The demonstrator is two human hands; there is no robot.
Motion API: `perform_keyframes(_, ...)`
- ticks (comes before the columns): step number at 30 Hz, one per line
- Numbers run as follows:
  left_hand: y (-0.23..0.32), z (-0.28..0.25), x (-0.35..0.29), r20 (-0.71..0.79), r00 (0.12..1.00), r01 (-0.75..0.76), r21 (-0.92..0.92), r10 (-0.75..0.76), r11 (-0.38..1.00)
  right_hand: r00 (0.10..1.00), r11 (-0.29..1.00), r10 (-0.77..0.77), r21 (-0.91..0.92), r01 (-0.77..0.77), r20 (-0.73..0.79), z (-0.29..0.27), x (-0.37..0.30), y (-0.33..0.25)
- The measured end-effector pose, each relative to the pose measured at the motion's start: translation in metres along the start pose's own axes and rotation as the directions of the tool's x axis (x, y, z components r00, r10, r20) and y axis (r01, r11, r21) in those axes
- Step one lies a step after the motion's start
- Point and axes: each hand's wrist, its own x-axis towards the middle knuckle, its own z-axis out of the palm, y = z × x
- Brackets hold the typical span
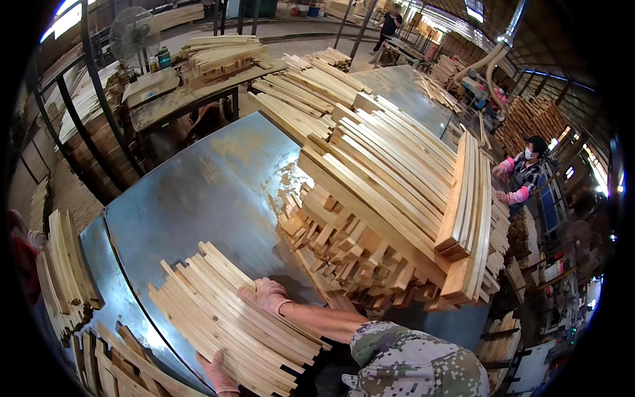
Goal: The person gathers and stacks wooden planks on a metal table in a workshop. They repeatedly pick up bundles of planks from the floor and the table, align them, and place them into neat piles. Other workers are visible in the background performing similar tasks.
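Observation:
A flat layer of pale wooden slats [231, 317] lies side by side at the edge of a worn metal tabletop [192, 178], their ends uneven. My right hand [268, 296], in a pinkish knit glove, reaches across from a camouflage sleeve and is closed on the slats' far side. My left hand [218, 374], gloved alike, is closed on the opposite side near the lower edge of the view. Some of its fingers are hidden. The two hands hold the layer between them.
A tall stack of wooden strips [390, 178] stands close to the right. More slats [66, 271] are piled at left, above a wooden pallet [132, 364]. A masked co-worker [526, 165] stands beyond the stack. A fan [135, 36] and a side table [192, 99] are at the back left.

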Motion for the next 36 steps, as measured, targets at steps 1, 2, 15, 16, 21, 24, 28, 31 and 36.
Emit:
perform_keyframes(1,0.010,0.008,-0.022,-0.007,1.000,-0.013,0.069,0.013,0.998,0.999,1.000,0.009,0.019,-0.010,0.037,-0.004,-0.014,0.004)
perform_keyframes(2,0.020,0.013,-0.053,-0.014,1.000,-0.024,0.138,0.027,0.990,0.997,0.999,0.017,0.037,-0.020,0.075,-0.007,-0.030,0.007)
perform_keyframes(15,0.097,-0.030,-0.293,-0.494,0.839,-0.332,-0.129,0.230,0.934,0.849,0.846,-0.524,0.150,0.511,0.062,0.040,-0.186,-0.074)
perform_keyframes(16,0.116,-0.029,-0.318,-0.484,0.832,-0.352,-0.086,0.269,0.932,0.827,0.830,-0.551,0.031,0.557,-0.109,0.075,-0.187,-0.064)
perform_keyframes(21,0.061,-0.107,-0.428,-0.551,0.642,-0.591,0.087,0.533,0.802,0.469,0.411,-0.863,0.281,0.867,-0.185,0.155,-0.248,-0.090)
perform_keyframes(24,-0.003,-0.170,-0.523,-0.686,0.417,-0.665,0.218,0.596,0.715,0.452,0.430,-0.890,0.452,0.782,0.065,0.220,-0.370,-0.109)
perform_keyframes(28,-0.025,-0.182,-0.673,-0.856,0.262,-0.757,0.105,0.447,0.645,0.290,0.385,-0.917,0.422,0.821,0.272,0.257,-0.527,-0.115)
perform_keyframes(31,-0.067,-0.214,-0.766,-0.899,0.049,-0.719,0.270,0.435,0.640,0.144,0.251,-0.934,0.314,0.916,0.326,0.308,-0.637,-0.100)
perform_keyframes(36,-0.129,-0.247,-0.925,-0.988,0.000,-0.804,0.091,0.153,0.588,-0.083,0.110,-0.783,0.269,0.957,0.616,0.360,-0.836,-0.042)
